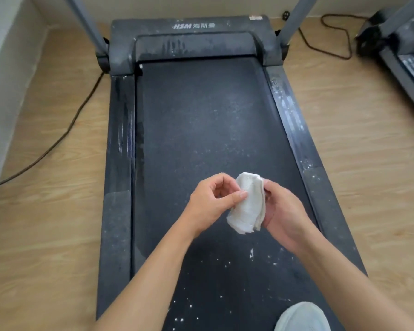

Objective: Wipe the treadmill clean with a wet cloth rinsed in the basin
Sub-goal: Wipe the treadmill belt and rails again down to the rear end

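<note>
— Fingers point(240, 195)?
— Curled on both hands, pinching the folded white cloth point(249, 206): left hand point(210, 204) at its left edge, right hand point(283, 211) cupping its right side.
— And the cloth?
— Held between the hands, above the treadmill belt point(201, 115), toward its near end, right of centre. Scattered white specks point(251, 253) on the belt there; pale shoe point(301, 316) at the near right corner.
</note>
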Demonstrator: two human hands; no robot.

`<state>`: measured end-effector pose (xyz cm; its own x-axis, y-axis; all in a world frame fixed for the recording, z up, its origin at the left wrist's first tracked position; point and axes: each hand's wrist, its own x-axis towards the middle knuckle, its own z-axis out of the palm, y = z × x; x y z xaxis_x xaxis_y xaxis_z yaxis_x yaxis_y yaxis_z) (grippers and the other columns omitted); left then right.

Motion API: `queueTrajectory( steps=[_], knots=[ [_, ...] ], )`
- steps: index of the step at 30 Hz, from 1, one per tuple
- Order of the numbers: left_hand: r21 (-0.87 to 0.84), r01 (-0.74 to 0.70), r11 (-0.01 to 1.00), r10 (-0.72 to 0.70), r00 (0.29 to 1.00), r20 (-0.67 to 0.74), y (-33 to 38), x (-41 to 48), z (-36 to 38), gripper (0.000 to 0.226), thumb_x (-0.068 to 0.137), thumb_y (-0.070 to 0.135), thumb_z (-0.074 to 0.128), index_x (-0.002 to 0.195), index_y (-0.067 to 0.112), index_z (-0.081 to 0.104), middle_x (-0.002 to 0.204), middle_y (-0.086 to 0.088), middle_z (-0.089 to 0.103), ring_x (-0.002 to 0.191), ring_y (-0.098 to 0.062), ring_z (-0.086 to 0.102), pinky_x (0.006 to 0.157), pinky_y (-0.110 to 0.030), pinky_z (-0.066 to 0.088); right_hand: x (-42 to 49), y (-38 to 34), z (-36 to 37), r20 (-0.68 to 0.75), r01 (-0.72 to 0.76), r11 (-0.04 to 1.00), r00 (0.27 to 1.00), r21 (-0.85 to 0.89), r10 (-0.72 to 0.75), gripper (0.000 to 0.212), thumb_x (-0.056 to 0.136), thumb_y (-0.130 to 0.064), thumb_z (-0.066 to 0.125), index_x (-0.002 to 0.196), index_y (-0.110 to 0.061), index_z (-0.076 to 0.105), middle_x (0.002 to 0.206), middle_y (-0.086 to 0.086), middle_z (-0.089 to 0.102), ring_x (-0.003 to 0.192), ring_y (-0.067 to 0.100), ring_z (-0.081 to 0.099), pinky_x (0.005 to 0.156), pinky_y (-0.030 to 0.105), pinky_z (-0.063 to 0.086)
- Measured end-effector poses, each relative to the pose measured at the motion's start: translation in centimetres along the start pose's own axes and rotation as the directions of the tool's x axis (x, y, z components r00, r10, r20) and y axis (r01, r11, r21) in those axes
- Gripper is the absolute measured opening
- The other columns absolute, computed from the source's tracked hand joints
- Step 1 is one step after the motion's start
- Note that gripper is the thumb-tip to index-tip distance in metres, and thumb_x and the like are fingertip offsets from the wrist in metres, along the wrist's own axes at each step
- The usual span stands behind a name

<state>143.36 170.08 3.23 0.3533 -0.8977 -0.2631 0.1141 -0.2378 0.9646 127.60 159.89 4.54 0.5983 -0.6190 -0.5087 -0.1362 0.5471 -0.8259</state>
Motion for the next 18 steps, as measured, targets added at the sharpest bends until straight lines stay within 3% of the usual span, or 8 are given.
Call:
queueTrajectory(
  steps=[3, 5, 8, 10, 12, 14, 18],
  knots=[
    [0.079, -0.004, 0.997, 0.006, 1.000, -0.030, -0.6, 0.3, -0.1, 0.019, 0.088, 0.027, 0.084, 0.089, 0.017, 0.067, 0.095, -0.014, 0.069, 0.082, -0.015, 0.062, 0.087, -0.045, 0.057, -0.1, 0.2, 0.5, 0.055, 0.009, 1.000, 0.998, 0.025, -0.011, 0.052, 0.110, -0.037, 0.052, 0.129, 0.010, 0.063, 0.124, 0.042, 0.062, 0.107, 0.059, 0.063, 0.079, 0.067, 0.046],
    [0.053, 0.012, 0.999, -0.007, 0.995, -0.095, -1.0, 0.4, -0.5, 0.013, 0.090, 0.027, 0.081, 0.095, 0.021, 0.070, 0.098, -0.005, 0.072, 0.090, -0.016, 0.068, 0.093, -0.045, 0.057, -0.2, 0.1, 0.6, 0.017, 0.054, 0.998, 0.998, 0.035, -0.054, 0.038, 0.109, -0.025, 0.056, 0.129, 0.004, 0.067, 0.126, 0.034, 0.068, 0.112, 0.053, 0.068, 0.085, 0.059, 0.058],
    [-0.124, 0.146, 0.982, -0.158, 0.983, -0.098, -1.8, 0.3, -1.7, 0.024, 0.098, 0.036, 0.070, 0.123, 0.033, 0.069, 0.119, 0.011, 0.073, 0.117, -0.007, 0.066, 0.110, -0.046, 0.050, 0.0, -0.5, 0.6, -0.011, 0.076, 0.996, 0.997, 0.037, -0.076, 0.030, 0.106, -0.018, 0.057, 0.125, 0.000, 0.072, 0.119, 0.028, 0.073, 0.096, 0.037, 0.071, 0.067, 0.040, 0.061],
    [-0.157, 0.207, 0.966, -0.214, 0.976, -0.035, -2.1, -0.1, -1.9, 0.037, 0.098, 0.037, 0.071, 0.134, 0.036, 0.062, 0.128, 0.012, 0.070, 0.123, -0.006, 0.064, 0.112, -0.047, 0.048, 0.2, -1.1, 1.0, -0.002, 0.065, 0.997, 0.998, 0.045, -0.065, 0.030, 0.107, -0.020, 0.055, 0.123, -0.003, 0.074, 0.117, 0.033, 0.071, 0.092, 0.038, 0.069, 0.064, 0.040, 0.061],
    [0.010, 0.057, 0.998, -0.054, 0.978, -0.202, -2.2, -0.4, -1.8, 0.034, 0.094, 0.026, 0.077, 0.125, 0.032, 0.067, 0.123, 0.010, 0.070, 0.117, -0.008, 0.066, 0.106, -0.043, 0.053, 0.3, -1.4, 1.4, 0.006, 0.066, 0.997, 0.998, 0.042, -0.066, 0.032, 0.109, -0.022, 0.053, 0.123, -0.003, 0.075, 0.117, 0.041, 0.066, 0.094, 0.042, 0.067, 0.071, 0.044, 0.061],
    [0.128, -0.088, 0.988, 0.129, 0.926, -0.354, -1.3, -0.6, -1.6, 0.024, 0.089, 0.016, 0.081, 0.108, 0.027, 0.071, 0.109, 0.008, 0.071, 0.101, -0.012, 0.069, 0.094, -0.036, 0.056, 0.3, -1.5, 1.6, 0.030, 0.060, 0.997, 0.998, 0.044, -0.061, 0.036, 0.111, -0.023, 0.049, 0.128, 0.000, 0.071, 0.120, 0.037, 0.068, 0.099, 0.043, 0.068, 0.081, 0.050, 0.054],
    [0.155, -0.133, 0.979, 0.166, 0.961, -0.221, 0.7, -0.9, -1.2, 0.018, 0.083, 0.023, 0.087, 0.095, 0.027, 0.075, 0.097, 0.006, 0.072, 0.089, -0.015, 0.069, 0.080, -0.026, 0.054, 0.2, -1.7, 2.2, 0.135, 0.032, 0.996, 0.990, 0.085, -0.044, 0.040, 0.114, -0.020, 0.041, 0.137, 0.005, 0.062, 0.129, 0.031, 0.068, 0.119, 0.042, 0.069, 0.104, 0.054, 0.054]
  ],
)
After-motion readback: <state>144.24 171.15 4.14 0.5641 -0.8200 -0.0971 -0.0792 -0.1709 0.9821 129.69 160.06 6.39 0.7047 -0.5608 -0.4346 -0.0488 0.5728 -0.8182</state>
